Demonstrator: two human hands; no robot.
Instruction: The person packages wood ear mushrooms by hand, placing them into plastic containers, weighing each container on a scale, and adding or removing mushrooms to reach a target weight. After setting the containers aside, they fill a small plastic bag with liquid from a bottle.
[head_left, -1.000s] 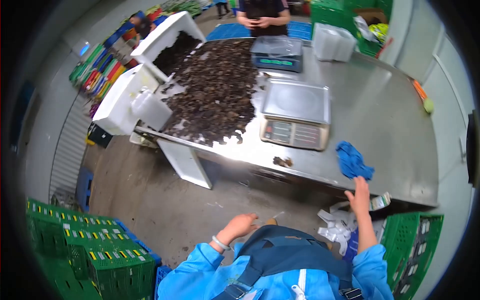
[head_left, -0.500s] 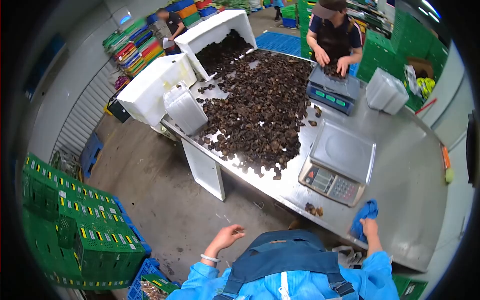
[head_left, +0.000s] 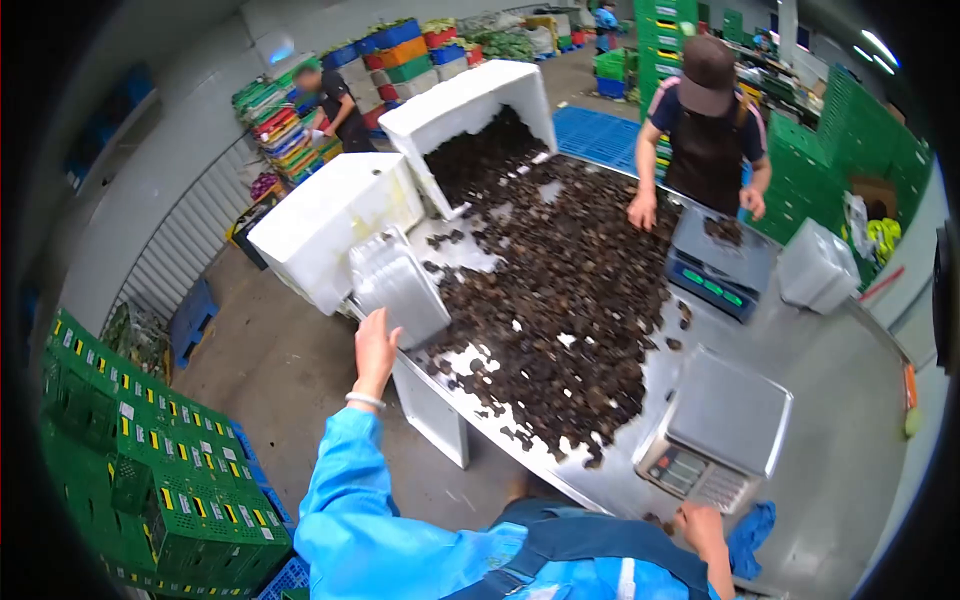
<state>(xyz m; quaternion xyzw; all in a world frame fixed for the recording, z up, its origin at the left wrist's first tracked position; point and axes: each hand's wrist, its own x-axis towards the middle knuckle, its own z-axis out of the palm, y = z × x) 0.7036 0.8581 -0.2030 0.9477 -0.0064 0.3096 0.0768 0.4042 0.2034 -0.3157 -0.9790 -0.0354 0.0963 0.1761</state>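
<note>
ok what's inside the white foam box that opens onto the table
A heap of dark pieces, continuing onto the metal table. It hides most of the foam box's lower wall.

the table (head_left: 840, 420) is metal, smooth and glossy where light strikes it; the nearer scale's pan (head_left: 733, 410) is metal too, with a duller sheen. the stacked trays (head_left: 398, 288) look like smooth plastic, the open white box (head_left: 450, 106) matt foam, the dark heaped pieces (head_left: 575, 300) rough, the blue rag (head_left: 750, 538) crumpled cloth.

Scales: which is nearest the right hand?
The silver scale just beyond the right hand, its pan bare; the other scale, green-lit and holding dark pieces, stands beside the co-worker.
</note>
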